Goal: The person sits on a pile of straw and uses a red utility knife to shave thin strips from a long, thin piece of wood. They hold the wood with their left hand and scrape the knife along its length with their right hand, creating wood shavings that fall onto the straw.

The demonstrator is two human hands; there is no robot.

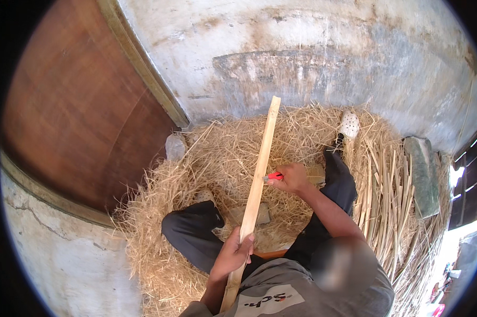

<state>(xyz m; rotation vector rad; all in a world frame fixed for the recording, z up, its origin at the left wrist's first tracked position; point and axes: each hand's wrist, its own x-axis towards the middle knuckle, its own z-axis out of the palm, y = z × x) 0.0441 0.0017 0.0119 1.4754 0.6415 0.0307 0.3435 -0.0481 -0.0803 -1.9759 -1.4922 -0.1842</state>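
- A long, flat bamboo strip [258, 179] is held over the lap; its long axis runs steeply up the picture, from the lower end by the torso to an upper end that points away, toward the plastered wall [323, 58], with a slight lean to the right.
- The strip is pale tan, narrow and straight-edged, with a smooth split face; its upper end is cut square.
- The left hand [232, 257] is closed around the lower part of the strip, fingers wrapped over its edge.
- The right hand [291, 178] is clenched on a small red-handled knife [273, 176], which is set against the right edge of the strip near its middle; the blade itself is too small to be made out.
- The ground is covered by a loose heap of dry, stringy shavings [217, 158], straw-coloured.
- A sheaf of thin split slats [386, 195] lies at the right, roughly parallel to one another.
- A curved brown wooden door [80, 105] is seen at the left.
- Dark trousers [193, 232] and a white perforated shoe [349, 124] are seen on the outstretched legs.
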